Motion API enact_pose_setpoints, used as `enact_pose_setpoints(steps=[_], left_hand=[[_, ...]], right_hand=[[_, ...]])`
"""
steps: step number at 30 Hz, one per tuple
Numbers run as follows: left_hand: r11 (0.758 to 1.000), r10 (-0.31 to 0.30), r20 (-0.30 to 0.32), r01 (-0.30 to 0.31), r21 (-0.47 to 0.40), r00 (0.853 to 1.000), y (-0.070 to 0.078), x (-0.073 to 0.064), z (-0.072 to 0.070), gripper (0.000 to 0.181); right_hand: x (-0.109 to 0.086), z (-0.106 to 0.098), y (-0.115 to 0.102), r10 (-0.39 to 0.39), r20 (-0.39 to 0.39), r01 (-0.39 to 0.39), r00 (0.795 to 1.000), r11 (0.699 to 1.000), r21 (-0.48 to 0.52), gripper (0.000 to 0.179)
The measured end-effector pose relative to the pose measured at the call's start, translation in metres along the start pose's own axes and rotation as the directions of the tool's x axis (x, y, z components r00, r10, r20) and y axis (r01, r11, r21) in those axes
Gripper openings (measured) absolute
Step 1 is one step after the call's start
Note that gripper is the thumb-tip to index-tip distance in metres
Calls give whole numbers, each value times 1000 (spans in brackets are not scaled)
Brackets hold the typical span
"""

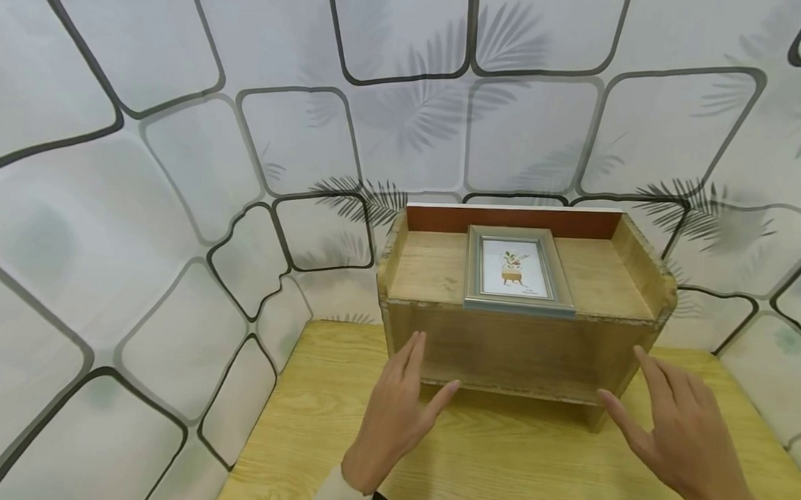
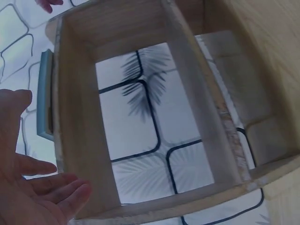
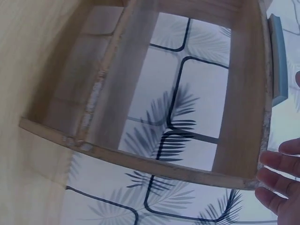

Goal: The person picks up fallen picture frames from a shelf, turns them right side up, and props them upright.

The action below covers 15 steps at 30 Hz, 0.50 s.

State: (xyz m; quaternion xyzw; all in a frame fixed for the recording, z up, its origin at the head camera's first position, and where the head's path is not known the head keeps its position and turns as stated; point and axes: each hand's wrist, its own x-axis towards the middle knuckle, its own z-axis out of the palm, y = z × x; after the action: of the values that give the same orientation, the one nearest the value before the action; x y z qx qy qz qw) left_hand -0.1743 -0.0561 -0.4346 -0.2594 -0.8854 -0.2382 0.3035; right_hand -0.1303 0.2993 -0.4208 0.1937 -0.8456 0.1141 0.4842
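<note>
A small wooden shelf (image 1: 433, 266) stands upright on the table, its open front compartment facing me. On its top board lies a picture frame (image 1: 475, 271) with a silvery border and a print of a plant in a pot, its near edge jutting slightly past the board. My left hand (image 1: 391, 411) is held before the shelf's left part, fingers straight and thumb spread. Before the right end is my right hand (image 1: 686, 429), likewise spread with nothing in it. In the right wrist view its fingertips (image 3: 269, 176) overlap the shelf's side corner.
The yellow wood-grain table (image 1: 315, 416) runs under the shelf and back to the wall. Patterned wall covering (image 1: 298, 143) with dark looping lines and leaf shapes rises behind and to both sides; it shows through the shelf's backless compartment.
</note>
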Motion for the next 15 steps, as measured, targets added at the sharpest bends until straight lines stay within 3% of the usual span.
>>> enact_pose_setpoints(steps=[8, 12, 15], left_hand=[[999, 16, -66, -19, -41, 998, 7, 28, -7, 77], [999, -24, -60, 22, -38, 998, 10, 46, -12, 77], [997, -53, -38, 51, -51, 998, 14, 62, -14, 77]], right_hand=[[37, 3, 1, -36, -4, 36, 999, 999, 15, 86], [55, 5, 3, 29, 54, -31, 998, 999, 42, 86], [69, 8, 6, 105, 89, -113, 990, 990, 86, 75]])
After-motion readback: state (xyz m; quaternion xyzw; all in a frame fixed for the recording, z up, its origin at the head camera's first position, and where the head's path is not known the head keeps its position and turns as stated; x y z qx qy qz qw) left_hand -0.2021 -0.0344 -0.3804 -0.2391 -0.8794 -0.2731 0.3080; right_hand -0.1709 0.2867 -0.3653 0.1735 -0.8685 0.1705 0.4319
